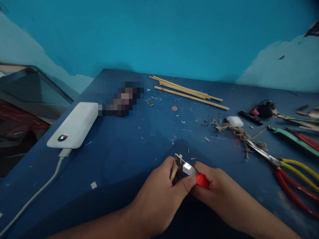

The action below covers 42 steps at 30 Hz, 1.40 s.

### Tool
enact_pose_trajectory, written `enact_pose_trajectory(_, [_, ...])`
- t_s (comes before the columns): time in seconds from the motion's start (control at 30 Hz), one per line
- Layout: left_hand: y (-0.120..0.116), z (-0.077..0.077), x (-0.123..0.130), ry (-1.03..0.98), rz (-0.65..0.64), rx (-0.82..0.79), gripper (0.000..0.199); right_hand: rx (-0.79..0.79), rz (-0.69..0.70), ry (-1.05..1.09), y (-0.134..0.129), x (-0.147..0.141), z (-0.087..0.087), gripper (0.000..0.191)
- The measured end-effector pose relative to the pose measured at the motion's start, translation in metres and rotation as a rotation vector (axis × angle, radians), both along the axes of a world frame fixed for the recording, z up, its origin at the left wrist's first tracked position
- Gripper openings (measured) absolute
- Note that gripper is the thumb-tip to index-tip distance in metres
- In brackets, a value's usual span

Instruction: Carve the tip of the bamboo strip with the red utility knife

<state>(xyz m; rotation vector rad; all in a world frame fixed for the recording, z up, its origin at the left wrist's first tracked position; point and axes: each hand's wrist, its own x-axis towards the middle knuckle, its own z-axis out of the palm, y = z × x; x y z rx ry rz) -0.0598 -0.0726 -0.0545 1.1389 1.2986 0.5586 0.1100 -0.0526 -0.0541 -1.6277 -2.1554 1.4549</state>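
My left hand (160, 194) is closed around a short piece of bamboo stick (174, 173) that points away from me. In my closed right hand (214, 187) is a utility knife (190, 170) with a red handle and a metal head. Its blade lies against the upper end of the stick, where a thin shaving sticks up. My left thumb presses near the knife's red part. Both hands are close together above the front of the blue table (112, 159). The lower part of the stick is hidden by my left fingers.
Several bamboo sticks (189, 94) lie at the back among shavings. To the right are twine (239, 131), a white case (234, 121), scissors (276, 162) and a green-handled tool (296, 141). A white power bank (74, 126) with a cable (50, 182) lies left, near a pixelated object (124, 99).
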Motion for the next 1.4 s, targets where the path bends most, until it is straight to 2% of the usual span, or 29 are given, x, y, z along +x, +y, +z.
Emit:
enact_pose_trajectory(0.2, [-0.004,0.0,0.001,0.079,0.028,0.016,0.026,0.045,-0.023,-0.026,-0.003,-0.007,0.003,0.015])
enact_pose_trajectory(0.53, [-0.004,0.001,0.003,0.158,0.038,0.015,0.027,0.012,-0.106,-0.053,0.0,-0.007,0.001,0.018])
enact_pose_trajectory(0.7, [-0.007,-0.001,0.001,0.107,0.025,0.005,0.028,-0.033,-0.121,-0.003,0.002,-0.006,0.0,0.019])
enact_pose_trajectory(0.83, [-0.008,0.0,-0.001,0.019,0.044,-0.04,0.026,-0.077,-0.09,0.051,0.002,-0.003,0.002,0.021])
enact_pose_trajectory(1.0, [-0.006,0.0,-0.001,0.028,0.003,-0.018,0.019,-0.139,0.036,0.153,0.003,0.002,0.007,0.023])
enact_pose_trajectory(1.13, [-0.006,-0.002,-0.002,0.026,0.005,-0.026,0.019,-0.134,0.075,0.142,0.005,0.006,0.01,0.031])
enact_pose_trajectory(1.4, [-0.007,-0.003,-0.003,-0.007,-0.07,-0.028,0.015,-0.115,0.137,0.156,0.005,0.008,0.01,0.033])
